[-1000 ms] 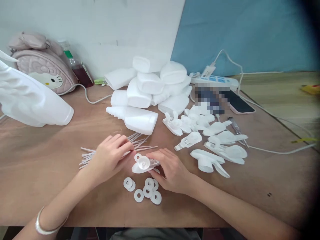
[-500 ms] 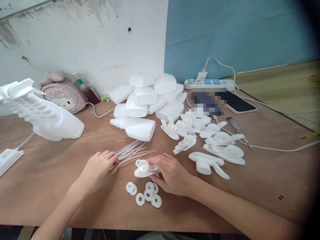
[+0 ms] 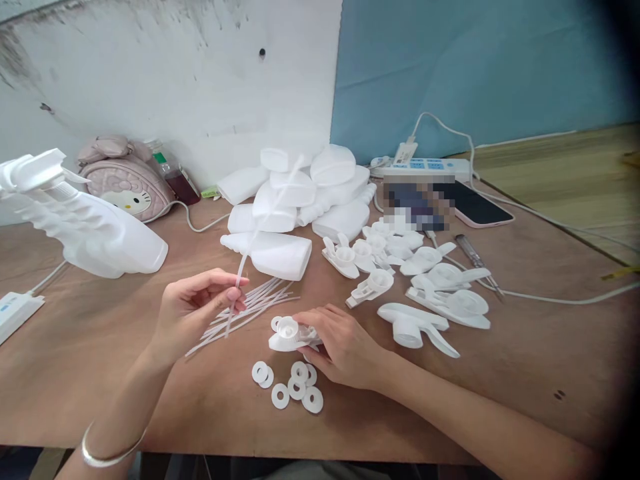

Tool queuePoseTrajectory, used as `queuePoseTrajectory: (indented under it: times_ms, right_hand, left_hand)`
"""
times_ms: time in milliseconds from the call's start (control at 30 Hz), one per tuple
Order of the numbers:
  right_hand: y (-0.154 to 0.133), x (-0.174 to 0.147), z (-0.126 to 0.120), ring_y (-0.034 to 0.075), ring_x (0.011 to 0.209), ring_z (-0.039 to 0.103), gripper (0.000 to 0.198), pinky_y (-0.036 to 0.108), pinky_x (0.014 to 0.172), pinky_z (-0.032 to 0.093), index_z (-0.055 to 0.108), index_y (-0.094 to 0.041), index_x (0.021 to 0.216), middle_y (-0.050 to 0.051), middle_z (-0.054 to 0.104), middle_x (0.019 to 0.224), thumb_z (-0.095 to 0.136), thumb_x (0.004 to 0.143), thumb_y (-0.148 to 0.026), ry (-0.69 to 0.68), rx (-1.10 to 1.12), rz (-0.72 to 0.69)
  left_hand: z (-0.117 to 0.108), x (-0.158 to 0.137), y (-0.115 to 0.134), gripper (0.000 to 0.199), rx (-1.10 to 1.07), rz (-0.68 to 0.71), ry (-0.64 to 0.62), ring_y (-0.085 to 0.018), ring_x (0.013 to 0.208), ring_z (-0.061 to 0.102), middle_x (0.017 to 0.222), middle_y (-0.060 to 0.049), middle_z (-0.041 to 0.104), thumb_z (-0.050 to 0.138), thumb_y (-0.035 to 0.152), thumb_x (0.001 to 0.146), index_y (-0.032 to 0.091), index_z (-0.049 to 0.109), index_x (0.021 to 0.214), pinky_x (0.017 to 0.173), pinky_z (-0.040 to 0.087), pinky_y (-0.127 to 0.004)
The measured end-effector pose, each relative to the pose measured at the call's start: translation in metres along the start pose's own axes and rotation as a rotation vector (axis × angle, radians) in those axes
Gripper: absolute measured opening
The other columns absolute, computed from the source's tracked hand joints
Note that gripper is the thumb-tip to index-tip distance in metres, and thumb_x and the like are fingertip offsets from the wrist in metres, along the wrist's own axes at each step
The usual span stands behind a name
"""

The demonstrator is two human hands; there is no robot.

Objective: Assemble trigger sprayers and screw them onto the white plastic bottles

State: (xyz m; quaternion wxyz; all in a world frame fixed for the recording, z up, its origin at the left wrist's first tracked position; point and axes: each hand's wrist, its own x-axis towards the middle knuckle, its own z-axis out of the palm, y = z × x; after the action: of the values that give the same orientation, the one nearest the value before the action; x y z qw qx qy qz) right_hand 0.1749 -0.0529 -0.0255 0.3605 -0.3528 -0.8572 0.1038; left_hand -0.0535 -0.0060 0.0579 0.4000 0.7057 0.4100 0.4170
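Observation:
Between thumb and fingers, my left hand (image 3: pixel 200 303) pinches one thin white dip tube (image 3: pixel 243 261), which slants up and to the right. Below it lies a bundle of loose dip tubes (image 3: pixel 260 303) on the brown table (image 3: pixel 210 407). My right hand (image 3: pixel 345 343) grips a white spray head (image 3: pixel 287 333) on the table, its round socket facing up; the far part is hidden by the fingers. Several white ring washers (image 3: pixel 297 381) lie just in front of it, and one washer (image 3: pixel 275 323) peeks out behind.
Several white spray heads (image 3: pixel 450 293) spread to the right, beside a screwdriver (image 3: pixel 473 253). White bottles (image 3: pixel 283 257) are heaped at the back. Assembled spray bottles (image 3: pixel 110 233) lie at left. A pink bag (image 3: pixel 125 183), phone (image 3: pixel 475 203), power strip (image 3: pixel 440 167) and cables line the back.
My left hand has risen from the bundle with a single dip tube pinched in it, turning so the thumb shows. The right hand stays on the spray head.

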Motion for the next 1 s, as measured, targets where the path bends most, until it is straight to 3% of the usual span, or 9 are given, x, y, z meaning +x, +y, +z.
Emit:
queuePoseTrajectory:
  times_ms: [100, 233, 633, 1000]
  right_hand:
    - [0.000, 0.000, 0.000, 0.018, 0.076, 0.060, 0.027, 0.032, 0.068, 0.043, 0.042, -0.015, 0.108, 0.007, 0.064, 0.091, 0.049, 0.082, -0.020, -0.009, 0.007, 0.004]
    - [0.001, 0.000, 0.000, 0.019, 0.079, 0.059, 0.029, 0.033, 0.068, 0.043, 0.042, -0.014, 0.110, 0.008, 0.064, 0.093, 0.049, 0.082, -0.018, -0.013, 0.005, -0.008]
    - [0.003, -0.002, 0.002, 0.019, 0.078, 0.059, 0.026, 0.034, 0.067, 0.042, 0.042, -0.014, 0.109, 0.009, 0.064, 0.093, 0.048, 0.084, -0.019, -0.033, -0.002, -0.007]
    - [0.003, -0.001, 0.001, 0.019, 0.078, 0.058, 0.027, 0.033, 0.067, 0.041, 0.043, -0.014, 0.109, 0.009, 0.064, 0.095, 0.048, 0.083, -0.018, -0.041, 0.000, -0.008]
  left_hand:
    - [0.026, 0.003, -0.004, 0.012, -0.216, -0.041, 0.127, -0.014, 0.054, 0.063, 0.062, -0.001, 0.064, 0.067, 0.025, 0.073, 0.015, 0.062, 0.077, 0.055, 0.056, -0.028]
    - [0.042, -0.001, -0.009, 0.014, -0.303, 0.002, 0.195, -0.016, 0.060, 0.066, 0.067, 0.000, 0.065, 0.069, 0.020, 0.071, 0.016, 0.056, 0.073, 0.062, 0.058, -0.031]
    - [0.049, -0.008, -0.020, 0.013, -0.261, 0.072, 0.201, -0.013, 0.061, 0.067, 0.068, 0.002, 0.065, 0.066, 0.014, 0.073, 0.017, 0.053, 0.074, 0.062, 0.058, -0.026]
    - [0.049, -0.011, -0.019, 0.015, -0.236, 0.137, 0.187, -0.017, 0.064, 0.068, 0.070, 0.001, 0.066, 0.066, 0.007, 0.071, 0.016, 0.055, 0.076, 0.060, 0.059, -0.028]
